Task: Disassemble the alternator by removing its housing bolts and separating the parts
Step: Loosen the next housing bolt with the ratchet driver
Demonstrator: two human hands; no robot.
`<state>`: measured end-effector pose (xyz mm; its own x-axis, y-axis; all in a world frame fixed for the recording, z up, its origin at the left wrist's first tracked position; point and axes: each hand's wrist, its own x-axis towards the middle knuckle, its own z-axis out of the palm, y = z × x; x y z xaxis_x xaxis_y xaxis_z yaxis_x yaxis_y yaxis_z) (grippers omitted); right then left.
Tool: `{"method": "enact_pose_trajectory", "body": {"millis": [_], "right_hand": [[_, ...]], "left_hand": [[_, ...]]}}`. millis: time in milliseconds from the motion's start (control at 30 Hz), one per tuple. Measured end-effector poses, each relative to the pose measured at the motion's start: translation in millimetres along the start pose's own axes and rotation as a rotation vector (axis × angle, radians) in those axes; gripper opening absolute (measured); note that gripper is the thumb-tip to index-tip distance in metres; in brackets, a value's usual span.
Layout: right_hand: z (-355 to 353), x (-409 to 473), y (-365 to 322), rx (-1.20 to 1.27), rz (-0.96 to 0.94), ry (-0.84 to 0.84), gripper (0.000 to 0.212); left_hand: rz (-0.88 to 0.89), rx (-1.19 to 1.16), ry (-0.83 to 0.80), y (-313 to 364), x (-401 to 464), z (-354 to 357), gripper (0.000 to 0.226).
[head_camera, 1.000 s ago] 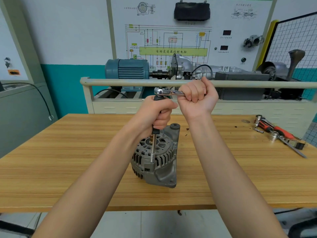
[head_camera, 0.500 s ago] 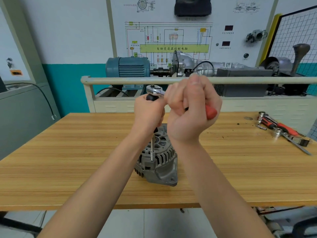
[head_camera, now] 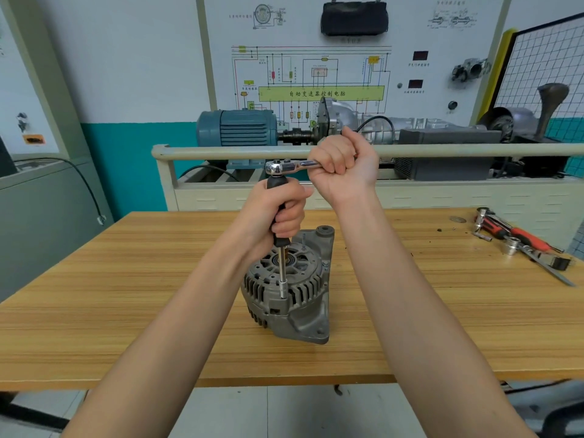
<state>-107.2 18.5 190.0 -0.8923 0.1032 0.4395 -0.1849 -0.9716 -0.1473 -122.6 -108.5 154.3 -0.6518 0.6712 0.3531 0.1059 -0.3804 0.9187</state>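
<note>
**Ratchet on alternator bolt, both hands gripping**

Far left: grey cabinet (head_camera: 47, 197) against a white/teal wall, black cable hanging down its side. Wooden workbench (head_camera: 126, 295), light striped grain, spans the view; pale tiled floor below its front edge.

Centre-left: left hand (head_camera: 278, 210) wrapped round the black grip of an upright extension bar (head_camera: 282, 273), fingers curled tight. Bar's socket end sits on the near rim of the alternator (head_camera: 290, 295), which stands on the bench w/ vented face up, mounting lug toward the back.

Centre-right: right hand (head_camera: 344, 165) fisted round the handle of the chrome ratchet (head_camera: 284, 167); ratchet head sits atop the bar, handle running right, approx level.

Behind bench: beige rail frame (head_camera: 221, 152) holding a blue electric motor (head_camera: 240, 128) coupled to a gearbox; wiring-diagram training board (head_camera: 319, 74) on the wall above.

Right: loose tools (head_camera: 518, 241) on the bench — red-handled driver, sockets, a flat metal bar — well apart from the alternator. Wire grid panel (head_camera: 543, 61) at far right.
</note>
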Motion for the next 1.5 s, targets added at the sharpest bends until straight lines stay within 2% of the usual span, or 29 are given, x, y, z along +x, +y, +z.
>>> {"method": "enact_pose_trajectory", "body": {"millis": [100,200,300,400,467,533,633,800,900,967,1100,1233,1367,1433,1500], "right_hand": [[5,-7,3,-0.01,-0.041,-0.025,0.048],[13,-24,6,-0.122,-0.196,-0.038,0.055],[19,-46,22,-0.357,-0.442,-0.12,0.055],[21,-62,50,-0.695,-0.854,-0.299,0.039],[21,-65,63,-0.89,-1.006,-0.369,0.03],[23,-62,62,-0.873,-0.939,-0.362,0.034],[26,-54,42,-0.648,-0.644,-0.323,0.05],[18,-33,5,-0.264,-0.245,-0.091,0.059],[12,-21,-2,-0.082,-0.107,-0.009,0.056],[10,-17,-1,-0.039,-0.081,0.012,0.054],[16,-28,6,-0.104,-0.156,-0.014,0.052],[23,-49,25,-0.377,-0.422,-0.118,0.056],[22,-65,61,-0.852,-0.957,-0.338,0.033],[22,-68,70,-0.981,-1.044,-0.393,0.024],[22,-70,69,-0.977,-1.032,-0.396,0.022]], "left_hand": [[0.028,0.068,0.103,-1,-2,4,0.046],[0.062,0.103,0.239,-3,-2,9,0.05],[0.08,0.155,0.382,-5,2,16,0.048],[0.115,0.245,0.48,-6,4,24,0.045],[0.134,0.29,0.519,-7,3,25,0.042],[0.144,0.243,0.508,-7,0,21,0.039],[0.138,0.159,0.407,-7,-5,13,0.039],[0.096,0.163,0.156,-1,-7,3,0.039],[0.084,0.166,0.049,5,-3,2,0.033],[0.058,0.117,0.009,5,-1,4,0.037],[0.028,0.054,-0.021,4,-2,2,0.045],[0.068,0.116,0.215,2,0,9,0.048],[0.109,0.262,0.464,-4,8,19,0.031],[0.164,0.392,0.499,-9,9,23,0.018],[0.218,0.398,0.577,-11,7,24,0.028]]}}
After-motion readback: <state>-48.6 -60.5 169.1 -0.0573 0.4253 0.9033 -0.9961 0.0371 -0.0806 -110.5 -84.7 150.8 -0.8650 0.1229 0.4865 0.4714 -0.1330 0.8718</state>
